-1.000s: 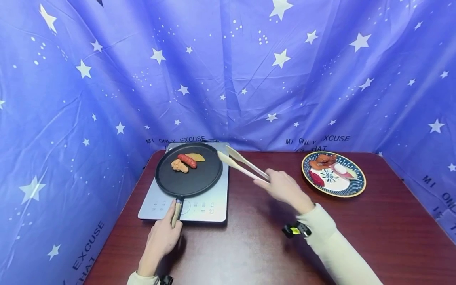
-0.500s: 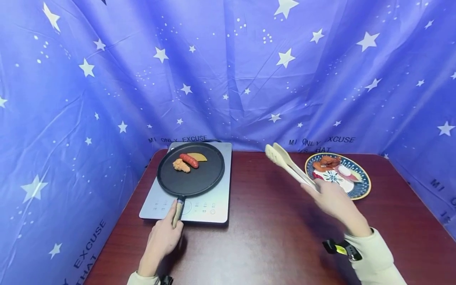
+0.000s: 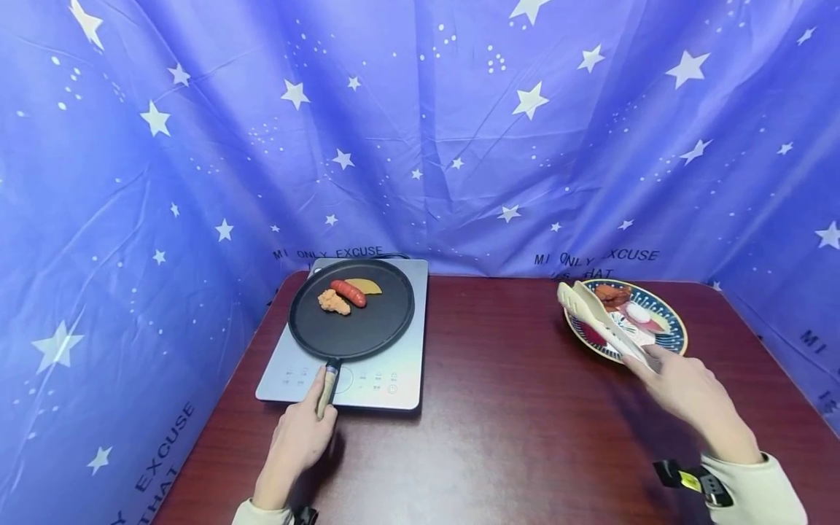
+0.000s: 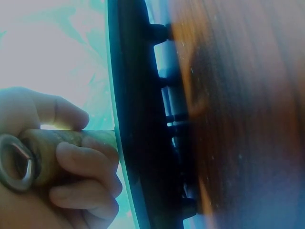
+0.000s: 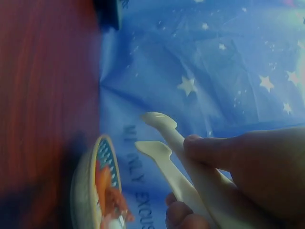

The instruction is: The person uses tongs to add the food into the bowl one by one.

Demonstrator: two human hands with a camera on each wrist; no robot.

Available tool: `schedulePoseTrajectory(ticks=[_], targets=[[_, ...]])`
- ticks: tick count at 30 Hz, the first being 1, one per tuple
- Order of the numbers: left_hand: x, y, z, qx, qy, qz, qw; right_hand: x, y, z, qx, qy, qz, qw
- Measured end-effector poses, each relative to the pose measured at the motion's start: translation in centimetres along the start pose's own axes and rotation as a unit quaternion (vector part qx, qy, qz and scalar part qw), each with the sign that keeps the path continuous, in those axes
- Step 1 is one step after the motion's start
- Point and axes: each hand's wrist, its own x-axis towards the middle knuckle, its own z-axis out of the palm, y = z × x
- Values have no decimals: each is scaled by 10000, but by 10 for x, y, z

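My left hand (image 3: pixel 303 432) grips the handle (image 4: pixel 47 155) of a round black frying pan (image 3: pixel 367 335), fingers curled round it in the left wrist view. In the pan lie a red sausage (image 3: pixel 348 293), a piece of fried chicken (image 3: pixel 334 302) and a yellow half-round piece (image 3: pixel 365 286). With my right hand (image 3: pixel 689 386) I hold cream-coloured tongs (image 5: pixel 176 176), their tips apart with nothing between them. They overlap the left side of a blue-patterned plate (image 3: pixel 676 339) in the head view. On that plate are reddish-brown meat pieces (image 3: pixel 612 295), a white and pink piece (image 3: pixel 638 313) and a dark red piece (image 3: pixel 593 335).
Under the pan is a silver induction cooker (image 3: pixel 407 364) with touch controls at its front. Both cooker and plate stand on a dark red wooden table (image 3: pixel 485 408). A blue star-patterned curtain (image 3: pixel 420 109) closes off the back and sides.
My right hand has carried the tongs rightward from beside the pan to over the plate. The left hand and the food in the pan stay put.
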Motion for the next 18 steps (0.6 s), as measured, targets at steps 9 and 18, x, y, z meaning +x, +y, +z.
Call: schedulePoseTrajectory(ticks=[9, 18], targets=[[0, 0, 0, -12, 27, 7, 10000, -6, 21, -1, -122, -102, 148, 9998], [0, 1, 0, -26, 22, 14, 10000, -9, 32, 1, -249, -33, 23, 9997]])
